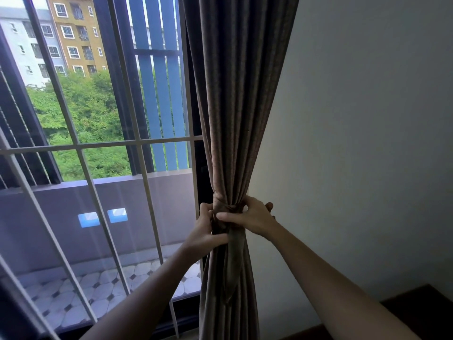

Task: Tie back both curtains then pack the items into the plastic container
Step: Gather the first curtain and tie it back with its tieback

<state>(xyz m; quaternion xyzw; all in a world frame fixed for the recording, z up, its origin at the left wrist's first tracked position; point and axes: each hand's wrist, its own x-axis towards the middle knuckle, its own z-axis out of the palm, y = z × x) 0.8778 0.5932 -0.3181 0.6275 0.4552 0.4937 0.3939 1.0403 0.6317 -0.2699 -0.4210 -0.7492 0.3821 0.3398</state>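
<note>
This is a room in an upper-floor flat, a lived-in home rather than a workplace. A full-length brown curtain [235, 106], gathered at its waist, hangs beside a tall glazed window [81, 119] with a pale metal grille [98, 145]. Beyond the glass lies a small balcony with a patterned tile floor [98, 295] and a solid parapet. Treetops [85, 114] and multi-storey apartment blocks [73, 33] show beyond. A plain painted wall [367, 143] meets dark wooden furniture [421, 312] at the lower right.

Matt, woven brown cloth curtain [235, 119], gathered at the grip; beside it, smooth painted wall [355, 143] and glossy window glass [98, 106].
</note>
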